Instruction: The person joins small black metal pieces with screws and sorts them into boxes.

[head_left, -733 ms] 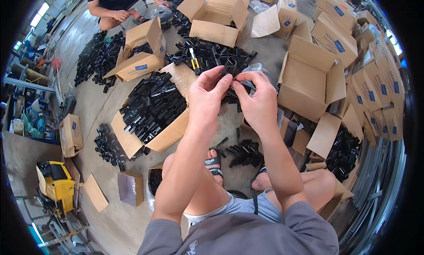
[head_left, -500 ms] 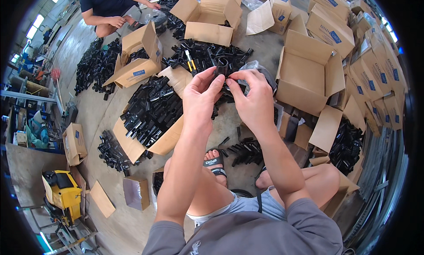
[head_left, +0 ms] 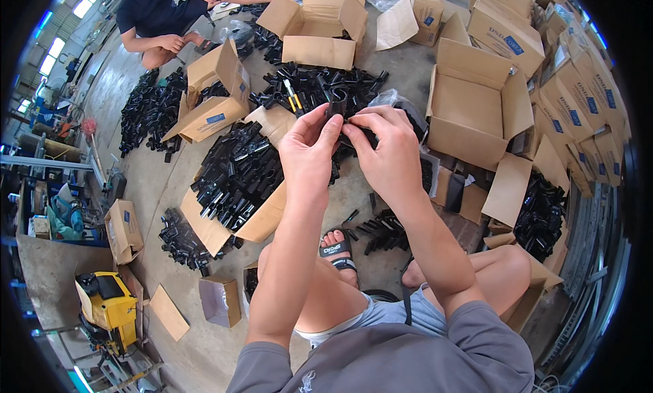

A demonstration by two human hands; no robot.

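Note:
Both my hands are raised in front of me above the parts. My left hand grips a black tubular part between thumb and fingers, its rounded open end pointing up. My right hand is pinched at the lower right side of that part, thumb and forefinger pressed together; whatever lies between them is too small to make out. Just beyond my hands, a pair of yellow-handled pliers rests on a heap of similar black parts.
At my left, more black parts fill an open carton. A large open box stands to the right, near stacked cartons. Another person sits at the far left beside a heap of parts. A yellow machine stands lower left.
My hands keep nearly the same hold on the black part, the right fingers shifting slightly at its side. The view has turned a little. The other person's far hand has moved.

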